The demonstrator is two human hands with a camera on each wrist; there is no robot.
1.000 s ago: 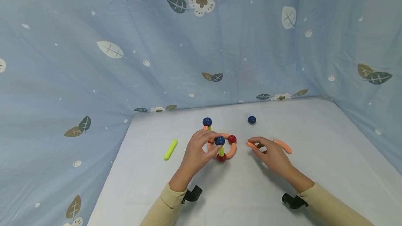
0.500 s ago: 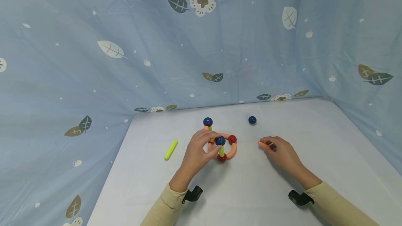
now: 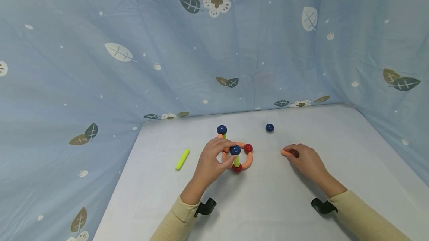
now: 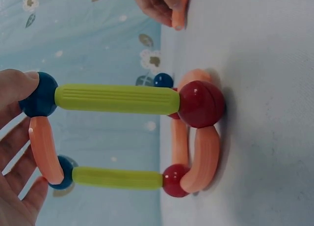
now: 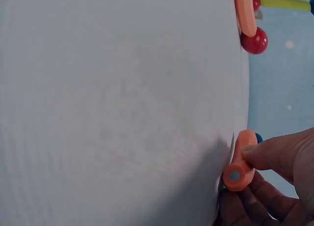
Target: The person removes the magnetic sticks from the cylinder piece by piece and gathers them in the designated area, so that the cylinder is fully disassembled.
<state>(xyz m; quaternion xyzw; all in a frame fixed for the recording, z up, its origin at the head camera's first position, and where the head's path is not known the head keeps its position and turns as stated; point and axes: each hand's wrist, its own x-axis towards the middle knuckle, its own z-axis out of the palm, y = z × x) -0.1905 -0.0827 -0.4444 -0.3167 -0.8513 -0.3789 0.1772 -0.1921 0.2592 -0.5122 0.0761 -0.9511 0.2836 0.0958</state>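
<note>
A magnetic stick-and-ball frame stands on the table: a ring of orange curved rods (image 3: pixel 247 161) and red balls (image 4: pixel 201 104), with two upright green rods (image 4: pixel 117 98) topped by blue balls (image 3: pixel 235 149). Another orange curved rod (image 4: pixel 45 150) links the blue tops. My left hand (image 3: pixel 209 161) holds the nearer blue ball, thumb on it and fingers behind. To the right, my right hand (image 3: pixel 306 161) pinches a separate orange curved rod (image 5: pixel 240 162) between thumb and fingers, close over the table; a grey disc shows in its end.
A loose green rod (image 3: pixel 182 159) lies left of the frame. At the back, a loose blue ball (image 3: pixel 269 127) rests on the white table (image 3: pixel 261 211). A blue patterned curtain (image 3: pixel 187 47) rises behind. Black wrist mounts (image 3: pixel 206 206) sit under both forearms.
My right hand has moved right with the orange curved rod, over where another orange rod lay; that one is now out of sight. The left hand and the frame stay put.
</note>
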